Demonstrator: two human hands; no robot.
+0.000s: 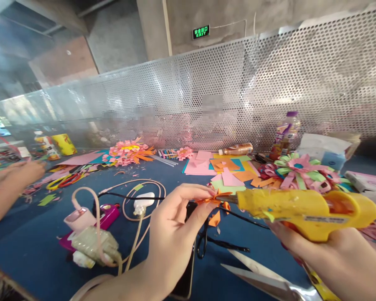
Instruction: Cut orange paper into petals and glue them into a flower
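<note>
Between thumb and fingers, my left hand (178, 234) pinches a small orange paper flower (217, 198). My right hand (329, 255) is wrapped round the grip of a yellow hot glue gun (288, 205), which points left. Its metal nozzle (233, 199) meets the flower's right side; whether it touches cannot be made out. Under my hands lie open scissors (260, 276) with silver blades and a dark phone (185, 274), partly hidden by my left hand. Orange paper scraps (215, 218) rest on the blue table just beyond.
A magenta power strip (108, 216) with plugs and looping cables sits at left. Coloured paper sheets (203, 165), a pink flower pile (125, 152) and a purple-capped bottle (285, 131) stand toward the perforated metal screen (175, 96). Another person's arm (9, 188) reaches in at far left.
</note>
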